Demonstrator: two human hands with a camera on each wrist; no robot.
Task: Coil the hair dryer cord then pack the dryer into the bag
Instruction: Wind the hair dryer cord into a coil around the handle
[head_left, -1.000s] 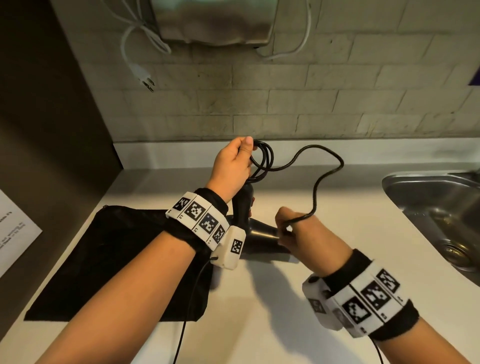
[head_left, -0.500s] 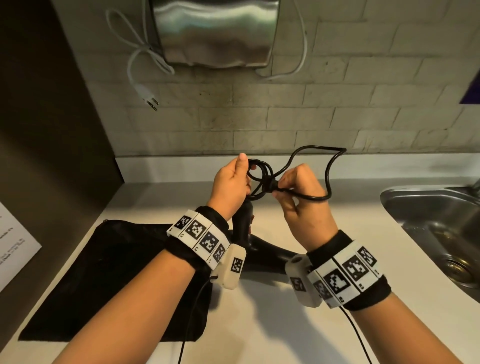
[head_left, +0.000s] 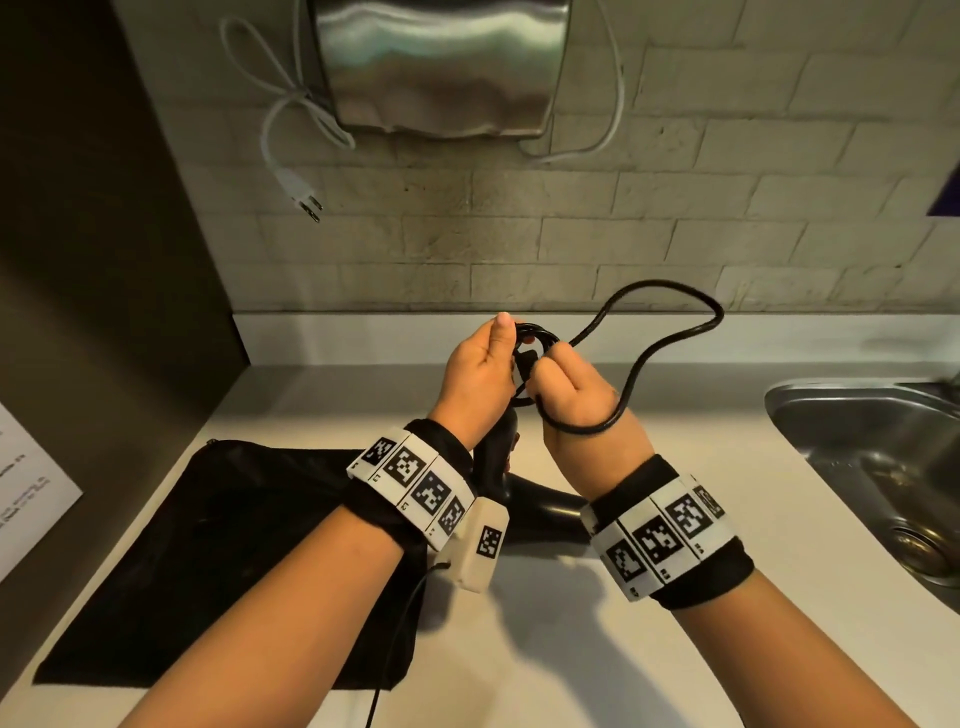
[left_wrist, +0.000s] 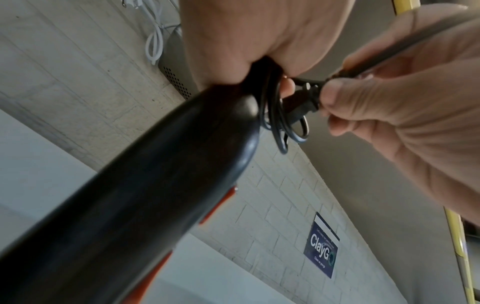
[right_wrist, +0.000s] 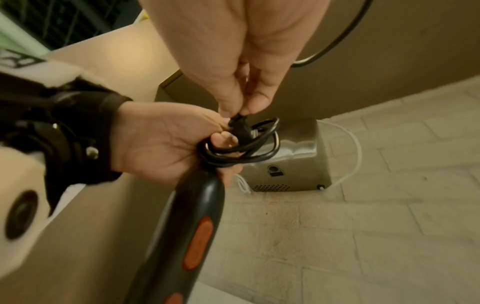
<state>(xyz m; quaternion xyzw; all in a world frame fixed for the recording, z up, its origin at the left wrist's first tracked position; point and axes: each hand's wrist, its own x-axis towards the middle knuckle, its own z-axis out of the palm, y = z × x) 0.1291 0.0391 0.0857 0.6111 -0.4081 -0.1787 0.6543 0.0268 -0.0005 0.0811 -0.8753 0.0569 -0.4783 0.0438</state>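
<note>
The black hair dryer (head_left: 540, 506) stands with its body on the counter and its handle (right_wrist: 197, 226), with orange buttons, pointing up. My left hand (head_left: 498, 348) grips the top of the handle together with several small loops of the coiled black cord (right_wrist: 241, 152). My right hand (head_left: 545, 366) pinches the plug end (left_wrist: 303, 98) of the cord right at the coil. A loose loop of cord (head_left: 670, 338) arcs up to the right and drapes over the back of my right hand. The black bag (head_left: 208, 545) lies flat on the counter at the left, under my left forearm.
A steel sink (head_left: 857, 431) is sunk into the counter at the right. A metal hand dryer (head_left: 441, 62) hangs on the tiled wall above, with a white cord and plug (head_left: 301, 192) dangling beside it. A dark side wall carrying a paper sheet (head_left: 26, 493) closes the left.
My right hand rose from low on the cord up to the coil in my left hand, bringing the plug end with it. The loose loop grew smaller.
</note>
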